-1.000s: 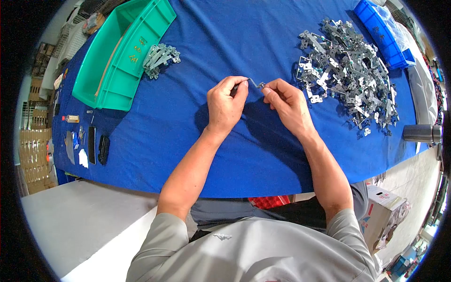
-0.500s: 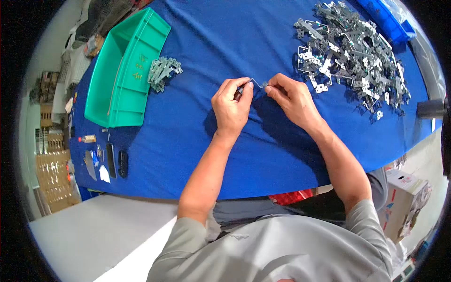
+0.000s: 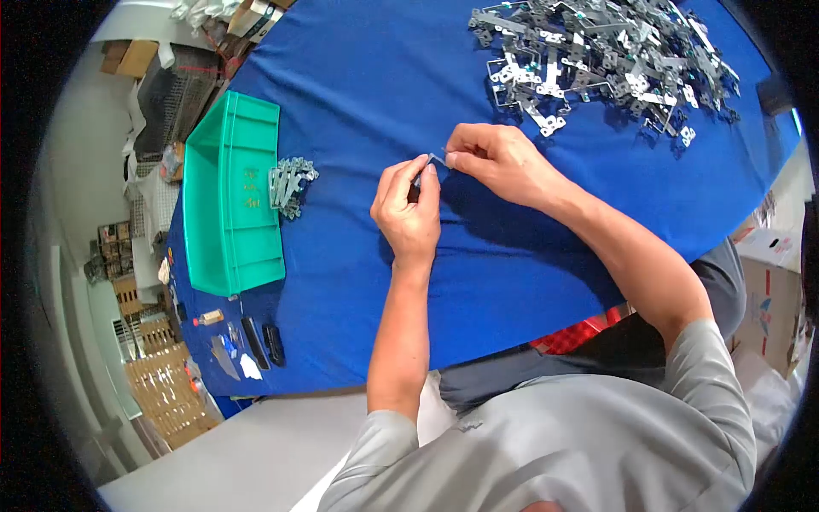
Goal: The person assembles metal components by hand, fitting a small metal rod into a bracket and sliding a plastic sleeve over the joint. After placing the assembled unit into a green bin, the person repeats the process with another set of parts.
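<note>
Over the middle of the blue cloth, my left hand [image 3: 408,209] pinches a small bent metal bracket [image 3: 437,160] between thumb and fingertips. Most of the bracket is hidden by the fingers. My right hand [image 3: 503,162] is closed at the bracket's other end, its thumb and index finger pinched on it. To the left of my hands, a small stack of metal brackets [image 3: 292,186] lies against the side of a green plastic bin [image 3: 252,247]. A large heap of loose metal brackets [image 3: 597,60] spreads over the cloth at the upper right.
Blue cloth [image 3: 358,316] covers the table. Near its left front edge lie a small bottle [image 3: 208,317], a black bar-shaped object [image 3: 273,345] and a scrap of white paper [image 3: 250,366]. A dark cylinder [image 3: 775,96] stands at the right edge, and a white carton [image 3: 768,299] is below it.
The head view has turned, so the bin sits lower and the heap higher and further left. My right hand has come closer to my left; both still hold the bracket.
</note>
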A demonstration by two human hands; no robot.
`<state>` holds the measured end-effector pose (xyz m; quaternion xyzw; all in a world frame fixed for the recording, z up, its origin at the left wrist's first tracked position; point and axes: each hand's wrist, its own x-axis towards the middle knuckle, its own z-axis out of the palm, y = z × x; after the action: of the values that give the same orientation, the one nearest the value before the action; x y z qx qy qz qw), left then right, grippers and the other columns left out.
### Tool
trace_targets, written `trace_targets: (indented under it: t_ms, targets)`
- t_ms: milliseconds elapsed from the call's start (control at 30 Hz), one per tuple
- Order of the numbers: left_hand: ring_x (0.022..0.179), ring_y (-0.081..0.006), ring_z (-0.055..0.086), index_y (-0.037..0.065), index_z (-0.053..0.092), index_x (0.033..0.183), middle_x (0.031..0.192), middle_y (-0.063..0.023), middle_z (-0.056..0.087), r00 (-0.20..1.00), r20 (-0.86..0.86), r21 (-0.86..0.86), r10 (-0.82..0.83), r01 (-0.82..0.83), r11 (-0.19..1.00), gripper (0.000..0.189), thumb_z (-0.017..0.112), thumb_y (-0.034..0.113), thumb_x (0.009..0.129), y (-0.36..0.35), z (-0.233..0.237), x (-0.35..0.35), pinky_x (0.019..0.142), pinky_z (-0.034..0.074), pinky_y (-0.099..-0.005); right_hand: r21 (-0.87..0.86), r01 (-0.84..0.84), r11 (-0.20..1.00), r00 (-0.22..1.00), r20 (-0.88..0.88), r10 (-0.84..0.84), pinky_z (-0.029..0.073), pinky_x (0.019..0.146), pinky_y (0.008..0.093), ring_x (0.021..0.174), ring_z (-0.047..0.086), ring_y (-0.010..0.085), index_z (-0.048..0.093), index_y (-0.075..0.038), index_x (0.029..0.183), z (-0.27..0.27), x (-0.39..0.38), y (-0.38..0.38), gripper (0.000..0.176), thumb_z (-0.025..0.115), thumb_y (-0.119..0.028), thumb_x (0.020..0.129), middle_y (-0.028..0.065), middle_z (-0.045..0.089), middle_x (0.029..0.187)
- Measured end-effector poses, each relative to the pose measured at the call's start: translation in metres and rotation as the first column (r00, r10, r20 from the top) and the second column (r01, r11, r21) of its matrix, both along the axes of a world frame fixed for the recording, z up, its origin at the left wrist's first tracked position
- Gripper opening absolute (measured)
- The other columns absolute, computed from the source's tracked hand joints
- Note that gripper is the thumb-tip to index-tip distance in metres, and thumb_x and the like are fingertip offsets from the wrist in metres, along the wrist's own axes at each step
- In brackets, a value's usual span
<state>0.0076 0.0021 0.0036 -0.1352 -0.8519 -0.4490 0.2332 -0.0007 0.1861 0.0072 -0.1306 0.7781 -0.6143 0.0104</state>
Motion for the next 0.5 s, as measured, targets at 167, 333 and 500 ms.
trace_targets:
  t_ms: [167, 333, 500]
  targets:
    - [0.069, -0.0085, 0.061, 0.001, 0.077, 0.100, 0.091, -0.0057, 0.072, 0.999, -0.011, -0.010, -0.045, 0.044, 0.999, 0.013, 0.076, -0.001, 0.087, 0.003, -0.002, 0.000, 0.059, 0.050, -0.0241, 0.000, 0.181, 0.983, 0.952, -0.251, -0.175, 0.051, 0.073, 0.0468, 0.082, 0.065, 0.0397, 0.059, 0.001, 0.101, 0.003, 0.000, -0.001, 0.017, 0.062, -0.016, 0.097, 0.0199, 0.063, 0.086]
    - [0.073, -0.0102, 0.064, -0.002, 0.071, 0.115, 0.097, -0.0071, 0.072, 0.951, 0.282, 0.396, -0.129, 0.007, 0.918, 0.025, 0.075, 0.002, 0.091, -0.009, -0.006, -0.005, 0.060, 0.051, -0.0222, 0.029, 0.097, 0.995, 0.876, -0.478, -0.072, 0.052, 0.073, 0.0439, 0.083, 0.066, 0.0380, 0.059, 0.000, 0.101, 0.001, 0.000, -0.004, 0.011, 0.062, -0.010, 0.099, 0.0178, 0.063, 0.086]
    - [0.081, -0.0186, 0.070, -0.004, 0.062, 0.128, 0.113, -0.0179, 0.071, 0.872, 0.305, 0.691, -0.382, 0.074, 0.719, 0.032, 0.066, 0.012, 0.100, -0.024, -0.003, -0.010, 0.062, 0.056, -0.0251, 0.012, 0.115, 0.993, 0.946, -0.307, -0.106, 0.052, 0.066, 0.0390, 0.071, 0.065, 0.0284, 0.059, 0.000, 0.102, 0.002, 0.003, -0.003, 0.011, 0.061, -0.011, 0.099, 0.0153, 0.064, 0.079]
